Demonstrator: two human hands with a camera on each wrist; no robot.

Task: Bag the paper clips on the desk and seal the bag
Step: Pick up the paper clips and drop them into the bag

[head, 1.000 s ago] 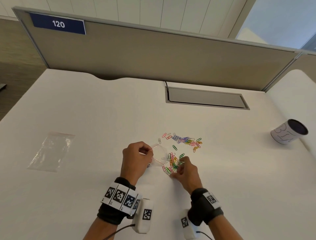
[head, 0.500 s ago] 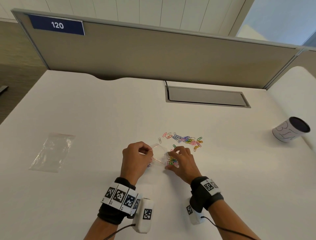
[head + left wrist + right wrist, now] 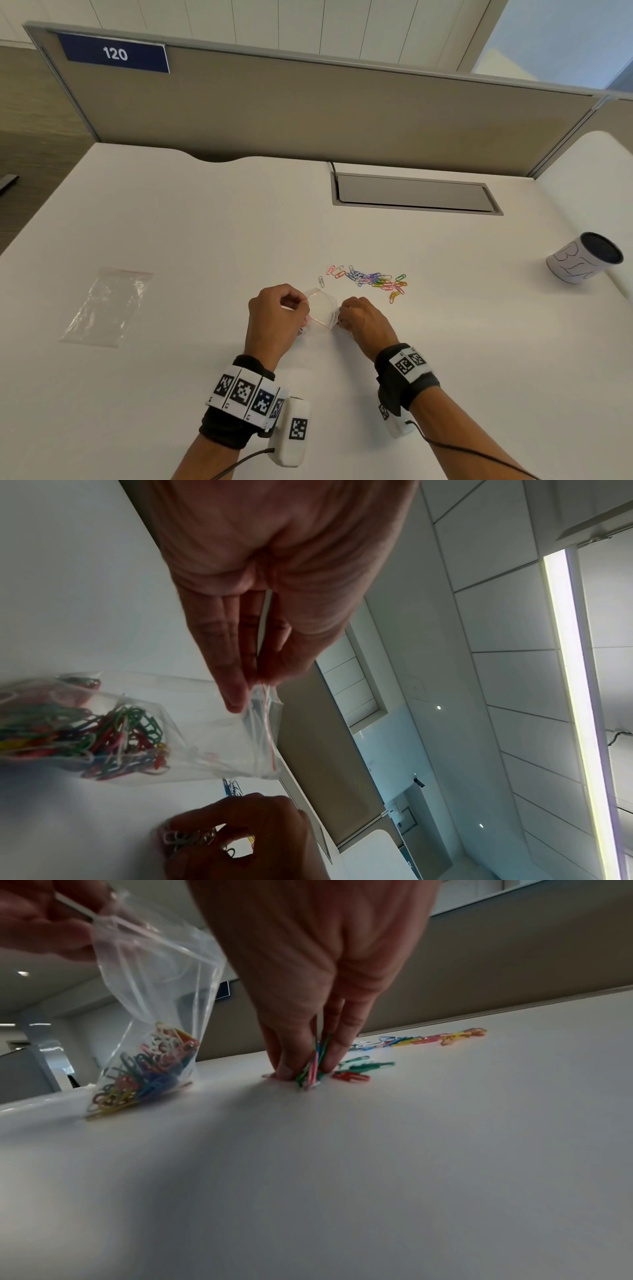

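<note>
A small clear zip bag [image 3: 320, 308] stands on the white desk [image 3: 205, 222] with its mouth held open. My left hand [image 3: 303, 306] pinches its red-lined rim, seen close up in the left wrist view [image 3: 255, 693]. Several coloured paper clips [image 3: 143, 1074] lie in the bag's bottom [image 3: 103, 739]. My right hand [image 3: 342, 317] is right beside the bag's mouth and pinches a bunch of paper clips [image 3: 313, 1064] between thumb and fingers [image 3: 286, 1066]. A loose pile of paper clips [image 3: 373, 281] lies on the desk just beyond both hands.
A second, empty clear bag [image 3: 106, 305] lies flat at the left. A white cup [image 3: 582, 258] lies on its side at the right edge. A grey cable hatch [image 3: 414, 193] and a beige partition [image 3: 308, 113] close off the back.
My right hand gathered the clips lying by the bag and moved left and up with them to the bag's mouth. The left hand has kept its pinch on the rim.
</note>
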